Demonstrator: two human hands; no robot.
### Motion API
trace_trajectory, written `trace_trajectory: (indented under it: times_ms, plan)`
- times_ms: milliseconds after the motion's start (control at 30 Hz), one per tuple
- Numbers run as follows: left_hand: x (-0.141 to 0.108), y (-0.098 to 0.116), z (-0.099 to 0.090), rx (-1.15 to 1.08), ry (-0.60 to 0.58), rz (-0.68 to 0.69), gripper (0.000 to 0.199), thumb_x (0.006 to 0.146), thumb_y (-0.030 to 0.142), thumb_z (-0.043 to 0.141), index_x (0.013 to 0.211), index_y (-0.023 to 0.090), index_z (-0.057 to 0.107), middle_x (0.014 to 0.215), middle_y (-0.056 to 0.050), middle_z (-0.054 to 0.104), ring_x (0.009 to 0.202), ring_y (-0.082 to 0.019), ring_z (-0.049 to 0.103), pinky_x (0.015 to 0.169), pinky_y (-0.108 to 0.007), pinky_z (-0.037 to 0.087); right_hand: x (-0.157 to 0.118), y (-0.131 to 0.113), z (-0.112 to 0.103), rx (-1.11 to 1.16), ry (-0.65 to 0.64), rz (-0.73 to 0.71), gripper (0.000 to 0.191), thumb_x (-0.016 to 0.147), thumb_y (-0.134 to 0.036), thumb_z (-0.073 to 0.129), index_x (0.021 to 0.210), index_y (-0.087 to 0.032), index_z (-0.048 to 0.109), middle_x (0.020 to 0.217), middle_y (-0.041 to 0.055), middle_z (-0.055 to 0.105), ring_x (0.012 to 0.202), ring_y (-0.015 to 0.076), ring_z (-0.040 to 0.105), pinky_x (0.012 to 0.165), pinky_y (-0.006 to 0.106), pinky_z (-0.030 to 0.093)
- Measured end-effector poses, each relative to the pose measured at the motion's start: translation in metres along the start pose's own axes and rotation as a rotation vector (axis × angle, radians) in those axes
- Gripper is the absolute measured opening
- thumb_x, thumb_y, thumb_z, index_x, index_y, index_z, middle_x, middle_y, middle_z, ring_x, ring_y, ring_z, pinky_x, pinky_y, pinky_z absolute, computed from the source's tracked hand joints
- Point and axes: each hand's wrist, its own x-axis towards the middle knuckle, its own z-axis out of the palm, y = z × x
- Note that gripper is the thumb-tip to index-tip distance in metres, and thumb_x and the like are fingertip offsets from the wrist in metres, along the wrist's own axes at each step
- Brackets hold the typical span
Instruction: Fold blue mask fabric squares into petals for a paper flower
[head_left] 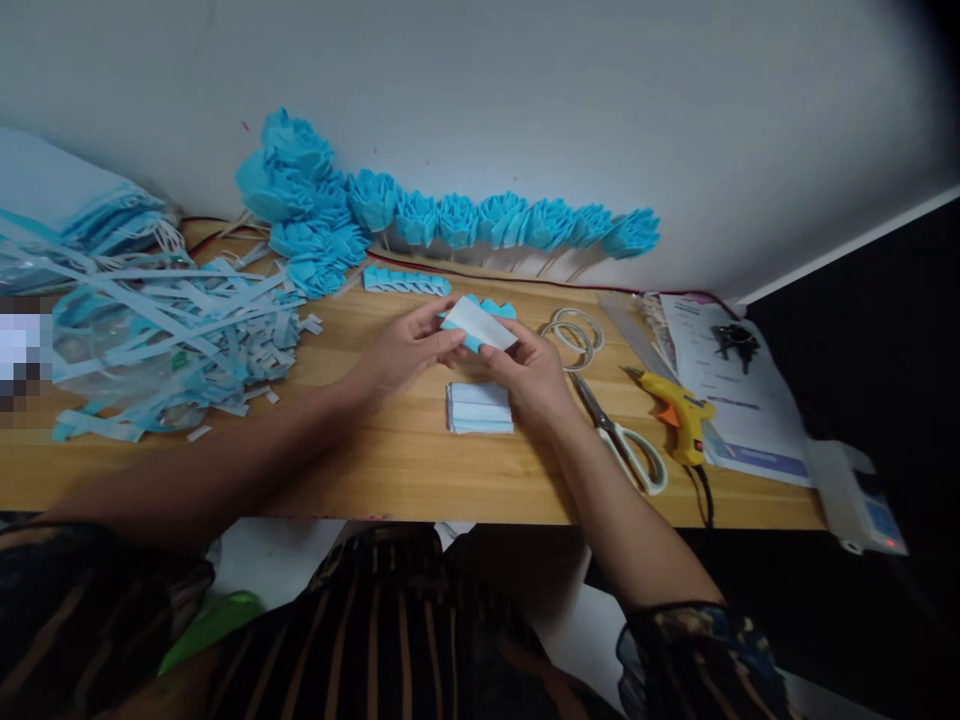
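Both hands hold one small piece of white and blue sheet (pixel 480 325) above the middle of the wooden table. My left hand (pixel 420 345) pinches its left end, and my right hand (pixel 529 370) grips its right end, with the thumb at its lower edge. Just below them lies a stack of pale folded pieces (pixel 478 408). Behind my left hand is a row of folded blue pieces (pixel 406 281); more blue points (pixel 496 307) show behind the held piece.
Blue flowers (pixel 457 220) on sticks line the wall. Pale scrap strips (pixel 225 340) heap at left. Rings (pixel 574 340), scissors (pixel 634 455), a yellow glue gun (pixel 679 415), printed paper (pixel 720 380), keys (pixel 736 345) and a white power box (pixel 855 495) are at right.
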Motion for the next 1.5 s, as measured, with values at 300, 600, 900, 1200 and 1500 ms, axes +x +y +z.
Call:
trace_trajectory:
  times_ms: [300, 600, 900, 1200, 1500]
  plan:
    - [0.001, -0.012, -0.003, 0.192, 0.088, -0.101, 0.027, 0.088, 0.03, 0.075, 0.066, 0.015, 0.068, 0.067, -0.003, 0.068, 0.06, -0.011, 0.058, 0.063, -0.027, 0.045, 0.0, 0.0, 0.002, -0.081, -0.038, -0.01, 0.05, 0.083, -0.046, 0.076, 0.129, -0.027, 0.069, 0.09, -0.0005, 0.071, 0.071, 0.0145, 0.056, 0.069, 0.031, 0.048]
    - [0.004, 0.004, -0.001, -0.002, 0.147, -0.151, 0.021, 0.092, 0.015, 0.068, 0.071, 0.012, 0.066, 0.071, -0.004, 0.068, 0.064, -0.011, 0.061, 0.064, -0.027, 0.044, 0.0, -0.015, -0.013, -0.308, 0.056, -0.34, 0.041, 0.094, -0.031, 0.06, 0.135, -0.035, 0.06, 0.13, 0.0041, 0.069, 0.12, 0.0255, 0.064, 0.096, 0.044, 0.057]
    - [0.005, 0.002, -0.004, -0.064, 0.053, -0.173, 0.018, 0.092, 0.016, 0.069, 0.074, 0.012, 0.065, 0.067, -0.003, 0.066, 0.061, -0.01, 0.059, 0.062, -0.025, 0.043, 0.001, -0.012, -0.01, -0.729, -0.043, -0.704, 0.06, 0.083, -0.002, 0.058, 0.133, -0.035, 0.056, 0.145, 0.0055, 0.061, 0.134, 0.0292, 0.057, 0.113, 0.057, 0.045]
    - [-0.001, 0.01, 0.006, -0.02, 0.083, -0.26, 0.032, 0.099, 0.006, 0.056, 0.068, 0.01, 0.064, 0.06, -0.002, 0.066, 0.055, -0.008, 0.058, 0.063, -0.025, 0.042, 0.002, -0.009, -0.01, -0.689, -0.066, -0.638, 0.043, 0.087, -0.003, 0.059, 0.108, -0.038, 0.074, 0.143, 0.0, 0.06, 0.134, 0.0284, 0.053, 0.107, 0.055, 0.05]
    - [0.002, 0.005, 0.0, 0.267, 0.14, -0.174, 0.032, 0.094, 0.017, 0.066, 0.062, 0.013, 0.066, 0.06, 0.0, 0.066, 0.052, -0.007, 0.056, 0.058, -0.023, 0.042, -0.002, -0.014, -0.004, -0.37, 0.011, -0.369, 0.006, 0.09, -0.031, 0.073, 0.093, -0.032, 0.078, 0.132, 0.0022, 0.068, 0.129, 0.027, 0.061, 0.115, 0.057, 0.042]
